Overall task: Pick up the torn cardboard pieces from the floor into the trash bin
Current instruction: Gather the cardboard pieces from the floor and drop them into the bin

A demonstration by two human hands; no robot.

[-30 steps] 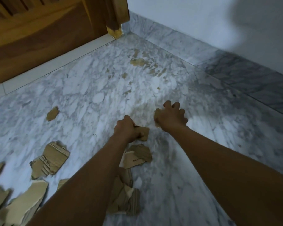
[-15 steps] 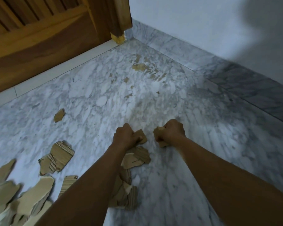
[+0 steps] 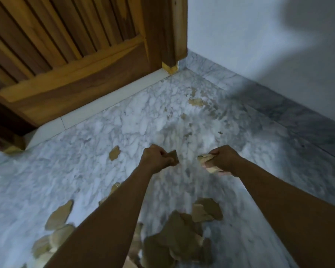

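My left hand is closed around a dark brown cardboard piece that sticks out to its right. A lighter torn cardboard piece is gripped in my right hand. Both hands are raised above the marble floor, a short gap between them. Several more torn pieces lie below my arms: a heap near the bottom centre, a pair to its right, and others at the lower left. One small scrap lies left of my left hand. No trash bin is in view.
A slatted wooden door with its frame post stands at the back left. A white wall with a grey marble skirting runs along the right. Small brown flecks dot the floor near the corner.
Both hands have risen from the floor with cardboard in them. The view has tilted up and pulled back, showing more of the door and more pieces near the bottom.
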